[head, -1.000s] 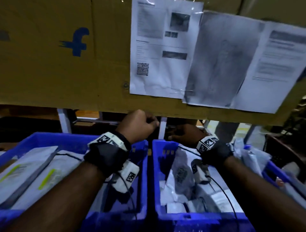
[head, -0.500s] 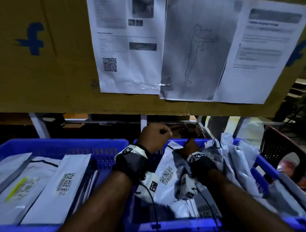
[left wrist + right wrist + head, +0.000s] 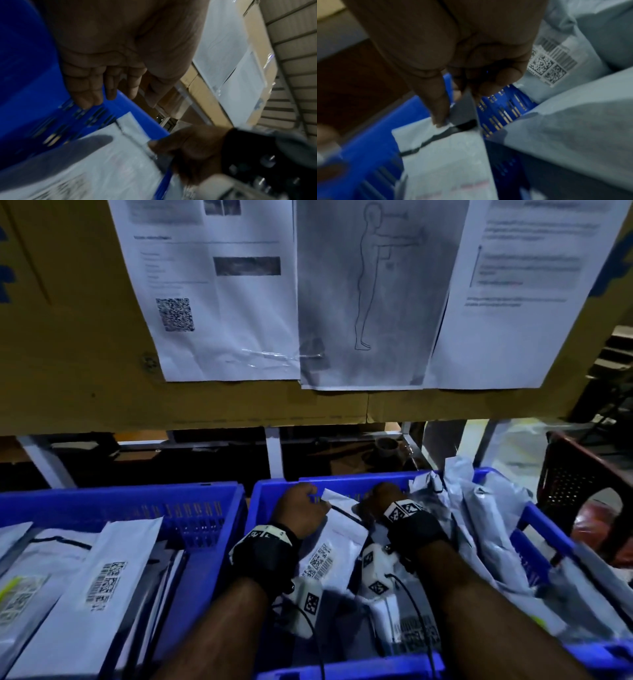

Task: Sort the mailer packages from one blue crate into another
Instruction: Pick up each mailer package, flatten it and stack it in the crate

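Observation:
Two blue crates stand side by side. The left crate (image 3: 205, 508) holds white mailers (image 3: 102, 587) lying flat. Both my hands are in the right crate (image 3: 335, 484), near its far wall. My right hand (image 3: 387, 498) (image 3: 453, 97) pinches the top edge of a white mailer (image 3: 342, 539) (image 3: 445, 155), just above its black seal strip. My left hand (image 3: 301, 508) (image 3: 106, 81) hovers at that mailer's left corner (image 3: 102, 155) with relaxed fingers and holds nothing. Grey mailers (image 3: 486, 518) stand bunched along the crate's right side.
A cardboard panel (image 3: 68, 337) with taped paper sheets (image 3: 370, 285) hangs low over the far side of the crates. Metal rack legs (image 3: 274, 453) stand behind them. A dark plastic chair (image 3: 575, 484) sits to the right of the right crate.
Both hands have come down from the crates' far rims into the right crate. The right hand has taken hold of the white mailer's top edge. My view has tilted down and to the right.

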The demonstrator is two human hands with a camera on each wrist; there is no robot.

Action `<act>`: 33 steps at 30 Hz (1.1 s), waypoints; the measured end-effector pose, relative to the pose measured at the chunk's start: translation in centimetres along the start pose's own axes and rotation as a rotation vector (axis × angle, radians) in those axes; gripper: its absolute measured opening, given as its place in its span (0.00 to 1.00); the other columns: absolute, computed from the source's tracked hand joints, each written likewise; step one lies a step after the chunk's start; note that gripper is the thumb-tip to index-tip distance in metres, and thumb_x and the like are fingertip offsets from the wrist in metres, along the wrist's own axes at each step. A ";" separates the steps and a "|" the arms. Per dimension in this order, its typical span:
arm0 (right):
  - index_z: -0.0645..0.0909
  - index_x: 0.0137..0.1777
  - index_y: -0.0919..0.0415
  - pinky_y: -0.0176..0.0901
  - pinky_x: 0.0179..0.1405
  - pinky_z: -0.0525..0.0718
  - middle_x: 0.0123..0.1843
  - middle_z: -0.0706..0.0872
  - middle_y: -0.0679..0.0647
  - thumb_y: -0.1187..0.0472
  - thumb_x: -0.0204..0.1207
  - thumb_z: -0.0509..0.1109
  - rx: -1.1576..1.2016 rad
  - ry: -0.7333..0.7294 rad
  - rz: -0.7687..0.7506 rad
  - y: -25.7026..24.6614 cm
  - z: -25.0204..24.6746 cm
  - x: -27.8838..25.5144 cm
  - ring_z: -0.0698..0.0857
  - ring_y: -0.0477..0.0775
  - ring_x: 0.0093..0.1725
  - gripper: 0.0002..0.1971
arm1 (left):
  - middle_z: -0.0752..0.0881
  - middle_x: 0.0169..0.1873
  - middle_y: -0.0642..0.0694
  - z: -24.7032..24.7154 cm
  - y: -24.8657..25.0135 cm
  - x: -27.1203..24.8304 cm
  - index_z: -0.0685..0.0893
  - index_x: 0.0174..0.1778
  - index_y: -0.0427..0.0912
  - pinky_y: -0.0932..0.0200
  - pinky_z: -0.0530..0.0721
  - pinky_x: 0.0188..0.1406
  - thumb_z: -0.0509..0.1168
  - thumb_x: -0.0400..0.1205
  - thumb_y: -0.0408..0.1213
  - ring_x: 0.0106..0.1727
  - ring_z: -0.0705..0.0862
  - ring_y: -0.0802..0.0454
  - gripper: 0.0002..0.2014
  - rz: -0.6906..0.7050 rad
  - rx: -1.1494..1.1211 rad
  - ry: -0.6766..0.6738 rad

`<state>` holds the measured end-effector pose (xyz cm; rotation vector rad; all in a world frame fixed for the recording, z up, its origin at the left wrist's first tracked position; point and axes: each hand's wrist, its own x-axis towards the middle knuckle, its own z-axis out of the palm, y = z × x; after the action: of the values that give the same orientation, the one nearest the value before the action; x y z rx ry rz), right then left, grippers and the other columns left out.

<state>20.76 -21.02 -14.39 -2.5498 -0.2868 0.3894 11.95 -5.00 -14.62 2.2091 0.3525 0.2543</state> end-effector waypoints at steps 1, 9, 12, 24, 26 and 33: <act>0.82 0.37 0.57 0.37 0.46 0.75 0.55 0.89 0.56 0.50 0.80 0.67 0.042 -0.004 -0.015 0.0 -0.4 0.0 0.84 0.55 0.63 0.13 | 0.82 0.34 0.43 0.1 -0.3 -0.1 0.83 0.40 0.37 0.57 0.75 0.39 0.73 0.76 0.39 0.38 0.81 0.46 0.10 0.008 0.012 -0.006; 0.87 0.40 0.60 0.51 0.56 0.82 0.40 0.88 0.57 0.68 0.78 0.70 1.006 -0.072 -0.272 0.3 -3.7 -0.7 0.83 0.58 0.45 0.08 | 0.91 0.50 0.46 -0.5 -0.2 -1.5 0.87 0.53 0.46 0.50 0.87 0.52 0.73 0.79 0.32 0.51 0.90 0.50 0.09 0.138 -0.307 -0.204; 0.84 0.49 0.67 0.64 0.64 0.77 0.50 0.86 0.66 0.65 0.79 0.69 1.253 -0.023 -0.264 0.8 -4.4 -0.4 0.84 0.66 0.49 0.05 | 0.92 0.45 0.49 -0.7 0.3 -2.1 0.88 0.55 0.40 0.63 0.84 0.41 0.73 0.80 0.32 0.43 0.90 0.57 0.08 0.169 -0.403 -0.202; 0.86 0.55 0.63 0.75 0.63 0.80 0.60 0.87 0.71 0.54 0.69 0.75 1.402 0.193 -0.210 1.1 -5.9 -1.3 0.85 0.75 0.60 0.17 | 0.91 0.31 0.51 -1.2 1.1 -2.4 0.88 0.45 0.40 0.65 0.82 0.31 0.69 0.82 0.31 0.30 0.86 0.60 0.03 0.115 -0.653 0.031; 0.84 0.58 0.65 0.71 0.60 0.83 0.59 0.87 0.71 0.55 0.73 0.72 1.402 0.208 -0.201 1.1 -6.0 -1.3 0.87 0.73 0.56 0.17 | 0.91 0.31 0.52 -1.2 1.1 -2.2 0.88 0.44 0.42 0.66 0.82 0.31 0.68 0.83 0.32 0.30 0.85 0.62 0.05 0.116 -0.628 0.046; 0.86 0.59 0.60 0.75 0.64 0.80 0.58 0.90 0.64 0.45 0.57 0.79 1.380 0.245 -0.183 2.0 -6.0 0.2 0.87 0.71 0.59 0.31 | 0.82 0.22 0.49 -1.2 1.4 -2.6 0.86 0.39 0.42 0.65 0.70 0.21 0.66 0.85 0.37 0.22 0.73 0.55 0.10 0.123 -0.592 0.110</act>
<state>23.17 -25.57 -10.62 -1.1794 -0.0818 0.1025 9.38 -5.75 -12.95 1.6371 0.1693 0.4812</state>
